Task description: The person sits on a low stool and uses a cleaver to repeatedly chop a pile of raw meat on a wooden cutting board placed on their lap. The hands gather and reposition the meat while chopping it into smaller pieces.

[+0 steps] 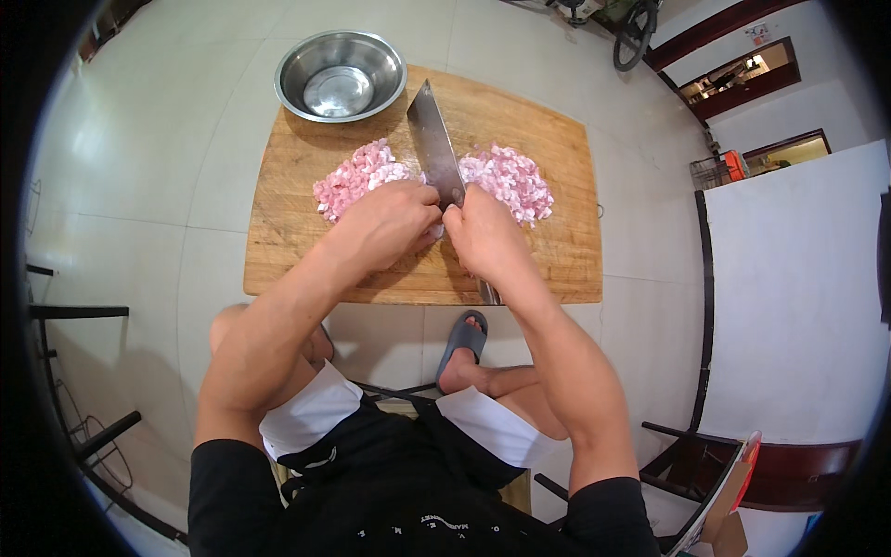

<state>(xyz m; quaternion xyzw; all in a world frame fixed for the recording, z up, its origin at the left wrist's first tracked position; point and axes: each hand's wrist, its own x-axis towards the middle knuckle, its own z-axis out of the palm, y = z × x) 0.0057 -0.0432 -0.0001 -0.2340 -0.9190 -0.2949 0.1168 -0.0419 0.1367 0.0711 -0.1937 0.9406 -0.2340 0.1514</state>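
My right hand [483, 229] is wrapped around the handle of a cleaver [432, 139], whose broad steel blade points away from me over a wooden cutting board [306, 265]. Just left of the blade, my left hand [397, 219] has its fingers curled down onto some pale meat, mostly hidden under them. A pile of diced pink meat [348, 182] lies beyond my left hand. To the right of the blade lies a second diced pile [510, 182], paler pink and white.
An empty-looking steel bowl [342, 79] stands at the board's far left corner. My slippered foot [462, 343] rests on the tiled floor below the near edge. A white-topped table [798, 297] is at the right, and black metal legs [79, 313] stand at the left.
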